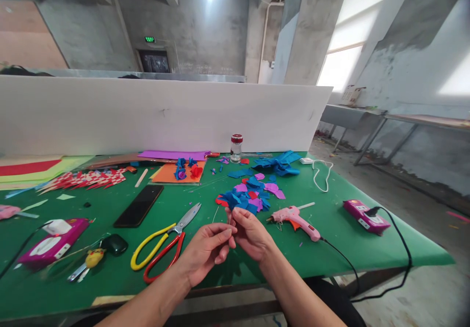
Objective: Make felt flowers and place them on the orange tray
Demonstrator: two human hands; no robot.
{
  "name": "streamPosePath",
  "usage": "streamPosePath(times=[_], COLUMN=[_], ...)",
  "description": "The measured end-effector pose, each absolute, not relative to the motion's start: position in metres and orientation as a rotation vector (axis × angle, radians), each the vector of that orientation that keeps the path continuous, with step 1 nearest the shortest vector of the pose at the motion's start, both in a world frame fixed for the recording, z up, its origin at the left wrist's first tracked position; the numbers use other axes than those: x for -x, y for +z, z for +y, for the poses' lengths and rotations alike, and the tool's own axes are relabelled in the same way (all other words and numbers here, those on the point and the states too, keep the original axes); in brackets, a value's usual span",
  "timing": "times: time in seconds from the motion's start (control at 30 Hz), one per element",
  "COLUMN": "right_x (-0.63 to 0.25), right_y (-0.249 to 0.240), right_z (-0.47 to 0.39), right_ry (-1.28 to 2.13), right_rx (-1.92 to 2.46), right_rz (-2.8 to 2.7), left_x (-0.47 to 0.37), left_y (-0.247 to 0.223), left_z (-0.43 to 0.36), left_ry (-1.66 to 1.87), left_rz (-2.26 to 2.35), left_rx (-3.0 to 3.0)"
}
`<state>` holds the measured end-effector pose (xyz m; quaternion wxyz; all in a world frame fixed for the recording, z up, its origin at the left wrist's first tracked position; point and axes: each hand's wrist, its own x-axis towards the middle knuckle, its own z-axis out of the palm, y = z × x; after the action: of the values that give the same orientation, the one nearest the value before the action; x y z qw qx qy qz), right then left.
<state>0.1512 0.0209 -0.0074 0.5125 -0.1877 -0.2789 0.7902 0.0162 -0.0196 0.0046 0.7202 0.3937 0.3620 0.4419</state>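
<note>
My left hand and my right hand meet above the front of the green table, both closed in a pinch. Between their fingertips runs a thin wire; its lower part is hidden by the fingers. Just beyond them lies a heap of cut blue, purple and red paper pieces. Whether a blue piece at the right fingertips is attached to the wire, I cannot tell. A pink glue gun rests to the right of my right hand. Scissors with one yellow and one red handle lie open left of my left hand.
A black phone, a keyring with a yellow figure and a purple power strip occupy the left. Paper flowers sit on orange sheets. Farther back stand a glass jar and a white board. Another power strip is at right.
</note>
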Motion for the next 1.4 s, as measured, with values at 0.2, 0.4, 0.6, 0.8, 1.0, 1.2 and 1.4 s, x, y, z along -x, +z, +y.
streamPosePath(times=[0.2, 0.4, 0.6, 0.8, 1.0, 1.2, 1.4], right_x=[-0.152, -0.146, -0.141, -0.146, -0.153, -0.158, -0.157], right_y=[-0.007, -0.008, -0.008, -0.005, -0.004, -0.001, 0.006], right_z=[0.018, 0.013, 0.008, 0.011, 0.012, 0.008, 0.003], right_ry=[1.904, 1.608, 1.548, 1.740, 1.890, 1.926, 1.858], right_rx=[0.436, 0.514, 0.545, 0.496, 0.344, 0.260, 0.348], right_rz=[-0.650, -0.798, -0.757, -0.739, -0.812, -0.857, -0.800], left_x=[-0.019, -0.021, -0.023, -0.025, -0.022, -0.020, -0.018], left_y=[0.004, 0.003, 0.004, 0.005, 0.009, 0.016, 0.015], left_z=[-0.020, -0.019, -0.021, -0.022, -0.025, -0.031, -0.028], left_ry=[0.985, 1.005, 1.114, 1.121, 1.014, 0.911, 0.882], left_rz=[0.772, 0.827, 0.922, 0.920, 0.835, 0.753, 0.767], left_rx=[-0.855, -0.940, -1.040, -1.002, -0.996, -0.984, -1.016])
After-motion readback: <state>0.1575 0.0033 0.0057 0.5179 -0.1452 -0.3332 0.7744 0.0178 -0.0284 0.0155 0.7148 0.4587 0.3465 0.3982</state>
